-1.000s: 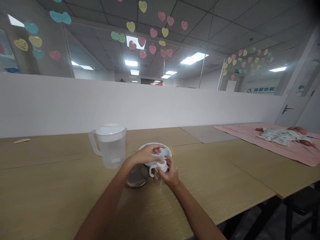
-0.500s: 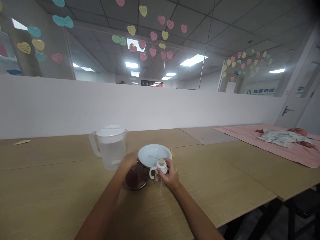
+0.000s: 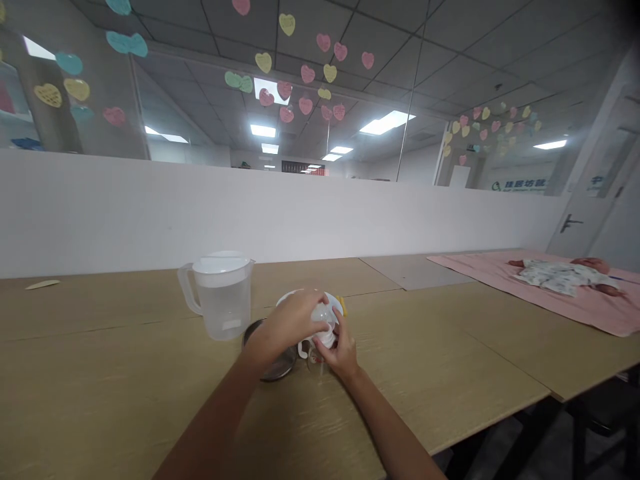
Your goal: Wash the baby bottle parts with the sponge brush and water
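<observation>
On the pale wooden desk (image 3: 425, 347), the left hand (image 3: 293, 321) grips a clear domed plastic cap (image 3: 321, 312) atop a clear white-collared bottle (image 3: 316, 361), on the near side of the round white bowl (image 3: 286, 296); the right hand (image 3: 345, 355) clasps the bottle. Pressing the cap askew could tip it.

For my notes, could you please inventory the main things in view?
Handled plastic bottle: 1, clear and white, centre
Domed plastic cap: 1, clear, at bottle's top
Round bowl: 1, white, behind bottle
Round metallic dish: 1, grey, beside bottle
Plastic pitcher: 1, translucent, left
Small object: 1, yellow, beside bowl
Cloth: 1, pink, right
Doll: 1, in white, on cloth
Wooden tabletop: 1, tan, foreground
Heart notes: many, multicoloured, top
Left hand: 1, on cap
Right hand: 1, on bottle
</observation>
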Motion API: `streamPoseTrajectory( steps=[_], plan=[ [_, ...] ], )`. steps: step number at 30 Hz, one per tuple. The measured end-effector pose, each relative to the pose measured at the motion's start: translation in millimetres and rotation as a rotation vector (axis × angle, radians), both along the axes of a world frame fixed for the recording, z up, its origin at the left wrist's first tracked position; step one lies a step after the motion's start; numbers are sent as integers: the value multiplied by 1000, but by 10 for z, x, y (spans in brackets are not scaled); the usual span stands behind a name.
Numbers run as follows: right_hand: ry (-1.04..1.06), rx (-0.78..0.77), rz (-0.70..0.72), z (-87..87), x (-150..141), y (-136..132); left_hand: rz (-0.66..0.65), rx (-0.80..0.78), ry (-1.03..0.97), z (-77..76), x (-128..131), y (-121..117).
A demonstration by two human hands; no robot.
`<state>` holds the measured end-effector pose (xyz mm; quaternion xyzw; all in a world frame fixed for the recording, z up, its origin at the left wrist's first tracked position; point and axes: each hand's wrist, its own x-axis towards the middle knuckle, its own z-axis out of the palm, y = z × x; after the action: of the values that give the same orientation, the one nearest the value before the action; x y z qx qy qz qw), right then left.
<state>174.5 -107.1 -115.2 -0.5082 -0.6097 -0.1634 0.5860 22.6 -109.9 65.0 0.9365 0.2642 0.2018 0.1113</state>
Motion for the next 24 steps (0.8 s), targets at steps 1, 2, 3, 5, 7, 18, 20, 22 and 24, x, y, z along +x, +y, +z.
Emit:
streamPoseTrajectory(
  steps=[1, 2, 3, 5, 7, 18, 20, 22, 24],
  plan=[
    [0, -4, 11, 13, -1, -9, -8, 12, 41, -55, 55, -12],
    [3, -8, 29, 23, 0, -16, -15, 20, 66, -108, 103, -5],
    [7, -13, 43, 31, 1, -20, -24, 22, 76, -157, 140, 17],
    [18, -24, 42, 35, 4, -18, -41, 10, 59, -231, 180, 87],
    [24, -29, 46, 27, 9, -7, -56, -15, 19, -272, 184, 157],
    [-56, 22, -37, 41, 10, 3, -63, -74, -15, -291, 174, 215],
    [-68, 48, -58, 43, 8, 5, -64, -88, -26, -289, 173, 217],
    [-71, 68, -74, 38, 7, 10, -66, -83, -27, -282, 171, 215],
    [-68, 65, -79, 27, 6, 16, -65, -70, -13, -272, 172, 211]
  ],
)
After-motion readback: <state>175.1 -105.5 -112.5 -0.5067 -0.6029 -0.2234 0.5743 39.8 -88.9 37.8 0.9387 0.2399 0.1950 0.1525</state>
